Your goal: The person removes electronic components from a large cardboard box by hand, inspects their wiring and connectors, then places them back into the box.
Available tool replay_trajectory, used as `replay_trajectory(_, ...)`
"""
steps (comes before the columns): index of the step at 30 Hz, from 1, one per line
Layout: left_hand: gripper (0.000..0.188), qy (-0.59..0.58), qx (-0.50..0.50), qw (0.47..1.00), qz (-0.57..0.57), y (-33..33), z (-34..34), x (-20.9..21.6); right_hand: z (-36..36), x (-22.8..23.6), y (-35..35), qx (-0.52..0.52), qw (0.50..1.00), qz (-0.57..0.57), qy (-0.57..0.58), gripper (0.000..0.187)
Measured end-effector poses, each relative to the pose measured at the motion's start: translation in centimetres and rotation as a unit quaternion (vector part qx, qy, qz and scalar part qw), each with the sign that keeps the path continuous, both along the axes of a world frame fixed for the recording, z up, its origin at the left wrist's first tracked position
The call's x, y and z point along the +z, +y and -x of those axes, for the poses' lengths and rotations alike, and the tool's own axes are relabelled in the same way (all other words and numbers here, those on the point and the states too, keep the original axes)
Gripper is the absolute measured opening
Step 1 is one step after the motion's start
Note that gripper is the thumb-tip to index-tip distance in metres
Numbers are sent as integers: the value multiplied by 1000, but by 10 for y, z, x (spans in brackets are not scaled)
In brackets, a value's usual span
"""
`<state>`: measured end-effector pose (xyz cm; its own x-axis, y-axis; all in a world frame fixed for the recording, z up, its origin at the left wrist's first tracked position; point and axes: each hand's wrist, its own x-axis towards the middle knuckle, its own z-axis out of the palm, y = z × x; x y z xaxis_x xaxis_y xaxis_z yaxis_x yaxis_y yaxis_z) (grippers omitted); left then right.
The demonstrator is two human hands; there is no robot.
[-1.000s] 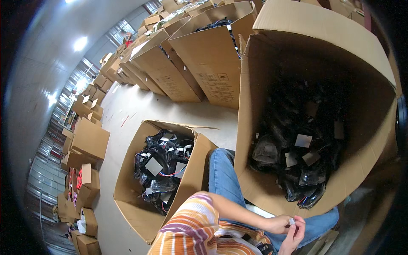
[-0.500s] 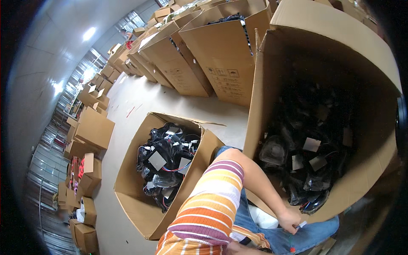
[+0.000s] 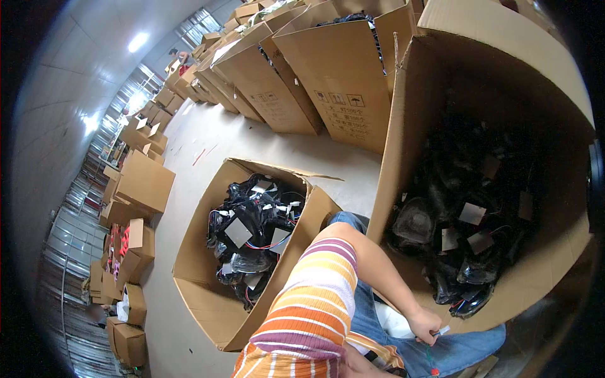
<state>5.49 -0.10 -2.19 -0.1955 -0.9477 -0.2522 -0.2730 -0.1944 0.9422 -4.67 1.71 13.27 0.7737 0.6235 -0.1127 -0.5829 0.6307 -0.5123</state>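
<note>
My left arm in a striped sleeve is bent across my lap. At its end my left hand [image 3: 426,325] is closed on a small white piece [image 3: 443,331], whose kind is too small to make out. Below the hand hangs a thin greenish strand, with a red bit [image 3: 435,372] near its lower end. Blue jeans [image 3: 463,349] lie under the hand. Of my right side only a patch of skin [image 3: 358,364] shows at the lower edge, beside dark objects; the fingers of my right hand are hidden.
A tall carton [image 3: 394,164] at the right holds black plastic-wrapped parts [image 3: 444,239]. To the left, a lower open carton [image 3: 201,309] holds similar parts with wires and white plugs. More cartons [image 3: 340,82] line the back and left wall [image 3: 145,179]. Far off, a person [image 3: 184,58] is among boxes.
The view has shifted a little, so the cartons sit slightly further right. My left hand keeps its hold on the white piece, staying near the same place over the jeans.
</note>
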Motion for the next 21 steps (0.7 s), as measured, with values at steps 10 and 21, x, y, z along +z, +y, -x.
replay_trajectory(10,29,-2,-11,1000,-29,-5,-1,-5,-6,-27,-10,54,979,-141,-138,27)
replay_trajectory(21,29,49,14,998,-21,2,-2,-14,-17,-17,-10,217,969,95,-67,26)
